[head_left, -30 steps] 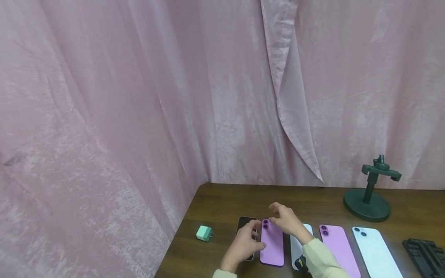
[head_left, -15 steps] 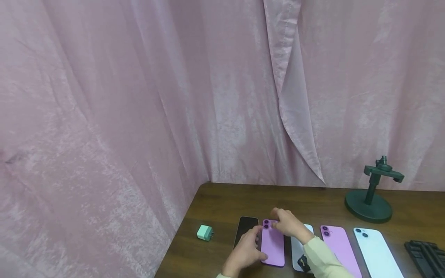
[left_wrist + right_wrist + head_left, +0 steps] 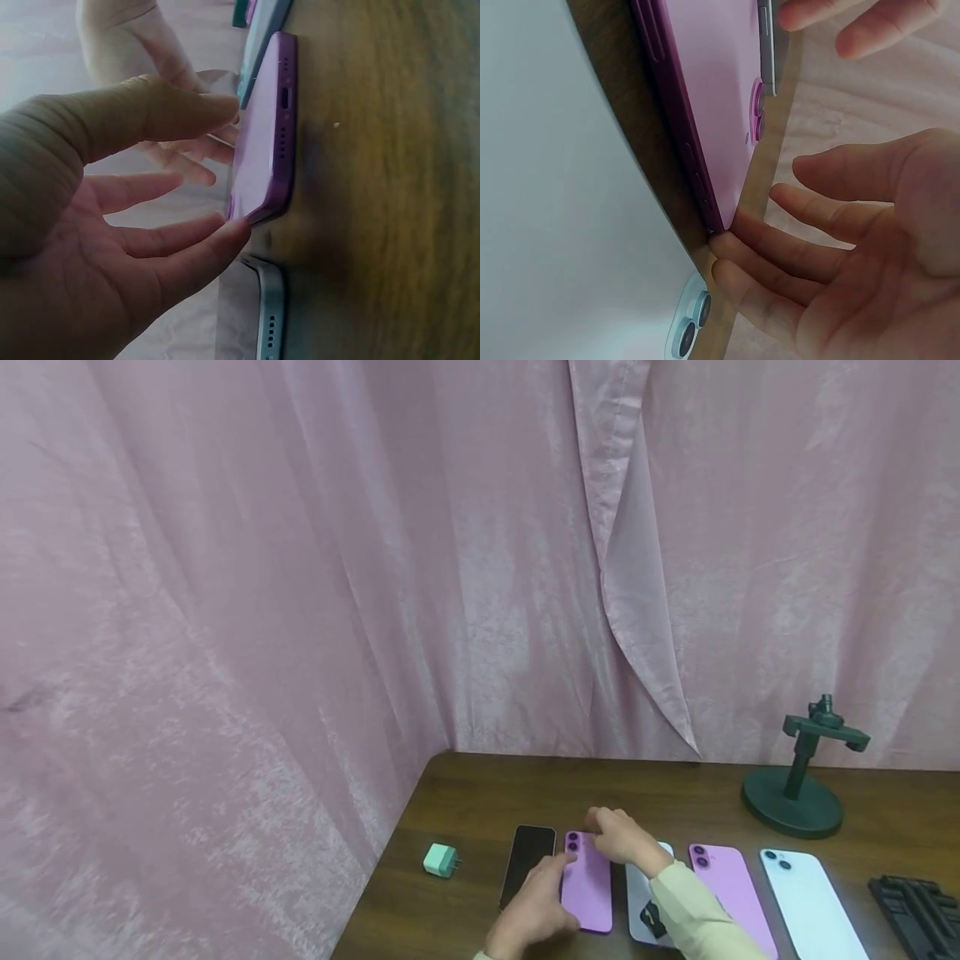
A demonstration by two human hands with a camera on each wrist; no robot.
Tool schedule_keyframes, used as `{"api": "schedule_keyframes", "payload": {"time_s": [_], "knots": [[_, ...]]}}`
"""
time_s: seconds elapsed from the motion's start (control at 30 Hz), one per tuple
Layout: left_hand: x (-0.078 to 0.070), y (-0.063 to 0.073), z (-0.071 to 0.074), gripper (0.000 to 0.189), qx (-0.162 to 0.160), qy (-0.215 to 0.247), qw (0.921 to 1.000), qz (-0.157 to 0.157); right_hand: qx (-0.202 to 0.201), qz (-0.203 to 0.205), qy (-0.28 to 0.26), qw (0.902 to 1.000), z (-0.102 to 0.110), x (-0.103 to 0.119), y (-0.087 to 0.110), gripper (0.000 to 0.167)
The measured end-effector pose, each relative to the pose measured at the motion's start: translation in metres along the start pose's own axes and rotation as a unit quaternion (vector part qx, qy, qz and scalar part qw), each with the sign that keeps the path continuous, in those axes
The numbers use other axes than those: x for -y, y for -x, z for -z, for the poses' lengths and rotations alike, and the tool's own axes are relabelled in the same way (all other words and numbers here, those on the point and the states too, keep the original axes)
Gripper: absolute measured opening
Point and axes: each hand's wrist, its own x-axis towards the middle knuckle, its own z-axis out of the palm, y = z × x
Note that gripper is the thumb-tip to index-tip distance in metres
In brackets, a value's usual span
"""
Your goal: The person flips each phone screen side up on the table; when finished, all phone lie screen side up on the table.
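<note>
Loosely, left hand (image 3: 536, 903) and right hand (image 3: 628, 841) extend fingers (image 3: 789, 250) beside a lilac, twin-lensed phone (image 3: 592, 893).

Head view high, forward and down; wrist views low, close, purple phone (image 3: 593, 887) in both.

1. Five phones (image 3: 640, 893) lay across your table (image 3: 480, 789).
2. The charger (image 3: 440, 860) lay leftmost; the stand (image 3: 801, 768), behind the rightmost phone (image 3: 812, 906).
3. Your left hand (image 3: 532, 902) and right hand (image 3: 626, 842) flanked the second phone (image 3: 588, 889) from left.

purple phone (image 3: 588, 889) | back up, twin lenses (image 3: 573, 837) at far left corner | on brown table (image 3: 480, 802)
</note>
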Motion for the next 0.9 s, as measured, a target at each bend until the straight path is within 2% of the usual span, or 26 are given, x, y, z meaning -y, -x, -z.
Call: {"api": "schedule_keyframes", "payload": {"time_s": [0.23,0.6,0.7,0.9], "knots": [[-0.001,0.001,-0.006,0.091,0.011,-0.020,0.9997,-0.010,-0.005,-0.008,0.005,0.9999,-0.002,-0.002,-0.002,0.017],[-0.004,0.000,-0.011,0.083,-0.012,-0.101,0.9947,-0.017,-0.019,-0.006,0.019,0.9996,-0.005,-0.003,-0.008,0.011],[-0.005,0.000,-0.011,0.083,-0.011,-0.109,0.9939,-0.011,-0.019,-0.008,0.017,0.9996,-0.005,-0.004,-0.008,0.011],[-0.008,-0.001,-0.011,0.086,-0.017,-0.112,0.9933,-0.021,-0.016,-0.004,0.021,0.9996,-0.004,-0.005,-0.012,0.009]]}}
